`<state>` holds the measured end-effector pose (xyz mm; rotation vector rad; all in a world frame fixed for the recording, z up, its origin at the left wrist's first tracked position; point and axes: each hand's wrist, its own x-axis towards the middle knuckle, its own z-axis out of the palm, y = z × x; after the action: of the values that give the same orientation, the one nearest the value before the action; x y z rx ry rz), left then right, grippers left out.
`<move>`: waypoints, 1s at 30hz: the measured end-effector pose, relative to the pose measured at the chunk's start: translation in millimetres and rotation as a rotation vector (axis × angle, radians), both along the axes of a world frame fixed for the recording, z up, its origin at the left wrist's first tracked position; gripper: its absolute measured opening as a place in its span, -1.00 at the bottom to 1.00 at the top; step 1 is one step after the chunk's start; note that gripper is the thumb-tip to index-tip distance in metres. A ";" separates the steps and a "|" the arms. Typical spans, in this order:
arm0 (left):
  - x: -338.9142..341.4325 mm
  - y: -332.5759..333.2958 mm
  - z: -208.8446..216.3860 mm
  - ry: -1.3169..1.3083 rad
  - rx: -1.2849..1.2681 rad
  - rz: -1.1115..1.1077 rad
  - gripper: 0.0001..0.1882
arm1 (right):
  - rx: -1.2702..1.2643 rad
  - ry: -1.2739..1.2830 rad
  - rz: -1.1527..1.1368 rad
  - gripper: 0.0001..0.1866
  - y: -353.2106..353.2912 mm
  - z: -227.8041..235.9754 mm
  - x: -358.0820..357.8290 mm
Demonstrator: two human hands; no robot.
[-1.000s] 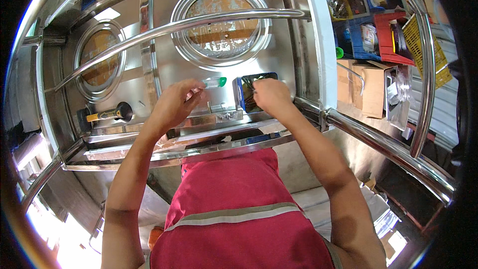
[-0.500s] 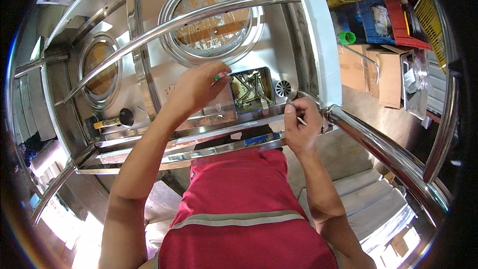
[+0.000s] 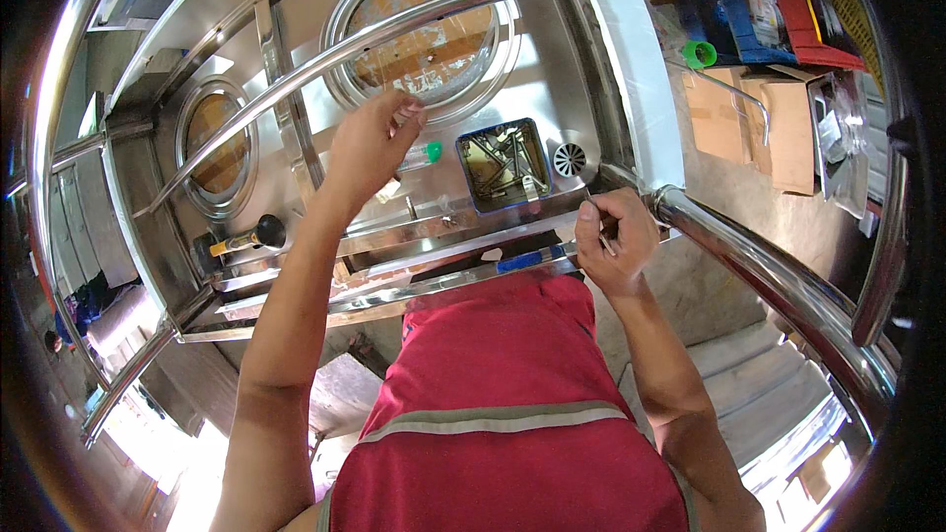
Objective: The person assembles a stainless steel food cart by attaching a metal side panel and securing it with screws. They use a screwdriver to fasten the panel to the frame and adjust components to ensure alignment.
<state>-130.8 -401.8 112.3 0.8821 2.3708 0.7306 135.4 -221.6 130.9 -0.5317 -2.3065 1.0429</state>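
Steel panel (image 3: 548,69), bearing one blue-rimmed tray (image 3: 512,206) of loose bolts (image 3: 507,163), just left of a slotted disc (image 3: 570,160). Right hand (image 3: 619,236): below and right of the tray, thumb and fingers clamped on a small metal piece (image 3: 607,242). Left hand (image 3: 377,143): fingers curled together near a green-capped tube (image 3: 432,153); cannot tell whether they grip anything. Black-ended tool (image 3: 239,240): lying farther left.
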 end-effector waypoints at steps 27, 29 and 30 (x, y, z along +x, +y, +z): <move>86.9 -2.2 1.6 0.258 -0.118 -0.289 -0.75 | -0.088 0.049 -0.269 -0.87 -5.4 -7.3 1.9; 92.4 -10.6 7.2 0.197 -0.130 -0.324 -0.76 | -0.099 0.047 -0.267 -0.87 -5.2 -7.6 2.0; 95.1 -13.5 7.4 0.220 -0.101 -0.363 -0.76 | -0.097 0.048 -0.266 -0.87 -5.2 -7.8 1.6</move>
<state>-35.7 -415.3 119.7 1.3589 2.3108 0.3825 136.9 -226.8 123.1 -0.8179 -2.0817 1.0281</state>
